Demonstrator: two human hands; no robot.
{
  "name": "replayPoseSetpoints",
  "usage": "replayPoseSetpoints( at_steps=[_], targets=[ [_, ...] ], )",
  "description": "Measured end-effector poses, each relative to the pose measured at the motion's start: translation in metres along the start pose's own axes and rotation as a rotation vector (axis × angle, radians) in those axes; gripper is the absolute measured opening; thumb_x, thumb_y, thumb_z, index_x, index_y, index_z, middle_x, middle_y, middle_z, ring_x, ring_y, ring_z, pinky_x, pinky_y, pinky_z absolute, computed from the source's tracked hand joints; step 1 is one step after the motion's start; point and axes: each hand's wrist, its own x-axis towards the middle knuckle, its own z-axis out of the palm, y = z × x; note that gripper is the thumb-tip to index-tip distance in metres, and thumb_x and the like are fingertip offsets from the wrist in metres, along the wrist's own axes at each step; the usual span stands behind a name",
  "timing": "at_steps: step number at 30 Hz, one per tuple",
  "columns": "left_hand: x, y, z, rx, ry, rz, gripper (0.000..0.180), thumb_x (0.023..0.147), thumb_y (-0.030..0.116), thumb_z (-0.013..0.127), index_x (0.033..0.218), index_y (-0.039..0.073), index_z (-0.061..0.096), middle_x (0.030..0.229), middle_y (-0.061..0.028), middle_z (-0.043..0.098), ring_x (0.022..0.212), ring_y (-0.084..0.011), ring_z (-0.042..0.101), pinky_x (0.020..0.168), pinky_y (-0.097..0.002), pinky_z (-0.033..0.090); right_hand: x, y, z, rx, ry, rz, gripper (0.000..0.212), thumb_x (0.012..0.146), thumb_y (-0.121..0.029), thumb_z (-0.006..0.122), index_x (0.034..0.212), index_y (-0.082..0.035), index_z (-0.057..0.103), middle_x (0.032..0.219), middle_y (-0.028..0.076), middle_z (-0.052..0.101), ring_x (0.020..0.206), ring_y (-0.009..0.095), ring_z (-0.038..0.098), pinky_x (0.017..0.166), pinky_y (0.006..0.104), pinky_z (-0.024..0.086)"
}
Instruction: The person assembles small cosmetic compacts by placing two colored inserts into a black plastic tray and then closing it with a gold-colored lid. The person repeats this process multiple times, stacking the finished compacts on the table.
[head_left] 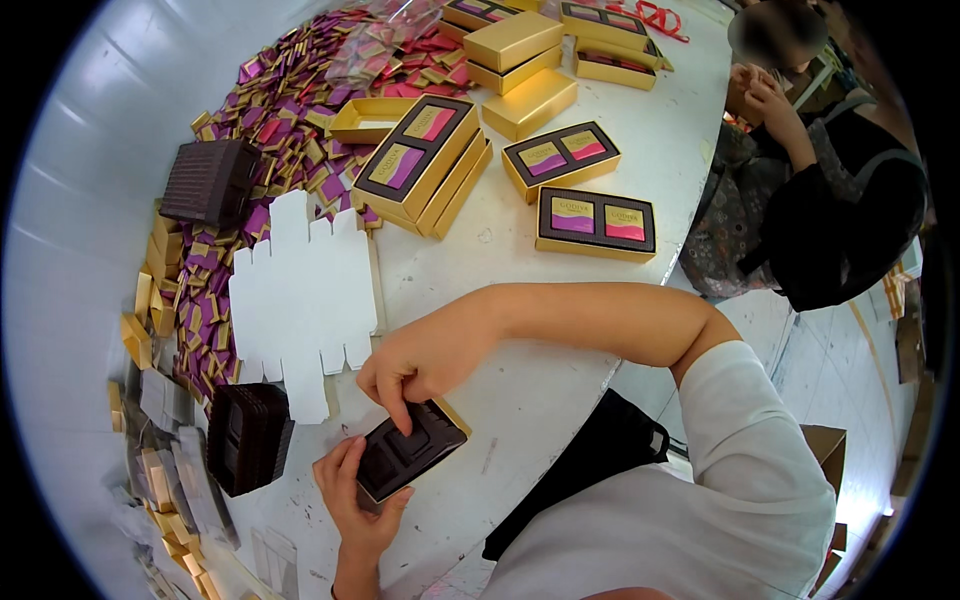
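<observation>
Near the table's front, a small gold box (463, 430) lies tilted, with an empty dark brown plastic tray (385, 458) of two square wells inside it. My left hand (350, 500) grips the box's near-left end, thumb on the near side and fingers on the far side. From above, my right hand (425, 360) presses its index finger down onto the tray; the other fingers are curled, and nothing shows in them. Left of my hands, a stack of dark brown trays (245, 440) stands next to white die-cut card sheets (305, 295).
Filled two-piece boxes (595, 222) and stacked boxes (425, 165) stand farther back, near closed gold boxes (530, 100). Wrapped squares (210, 300) pile along the left. Another tray stack (210, 180) rests on them. Another person (800, 200) sits at the right beyond the table edge.
</observation>
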Motion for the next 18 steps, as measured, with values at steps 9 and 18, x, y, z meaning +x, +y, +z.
replayPoseSetpoints(
  at_steps=[9,18],
  targets=[
    [0.001,0.004,-0.004,0.158,-0.046,0.035,0.072,0.064,0.036,0.08,0.121,0.0,0.053,0.113,-0.0161,0.053,0.1,-0.0304,0.045,0.087,-0.0391,0.038,-0.003,0.008,-0.008,0.106,-0.046,0.229,0.018,0.08,-0.011,0.066,0.092,-0.003,0.056,0.076,0.002,0.046,0.069,0.014,0.044,0.061,0.028,0.037],
    [-0.002,0.004,0.002,0.018,-0.005,0.031,0.075,0.064,0.031,0.081,0.124,-0.001,0.049,0.109,-0.0187,0.051,0.095,-0.0324,0.054,0.08,-0.0387,0.046,-0.002,-0.007,-0.001,-0.174,0.019,0.061,0.031,0.076,-0.028,0.072,0.091,-0.005,0.055,0.098,0.012,0.05,0.09,0.023,0.05,0.073,0.0333,0.041]
  ],
)
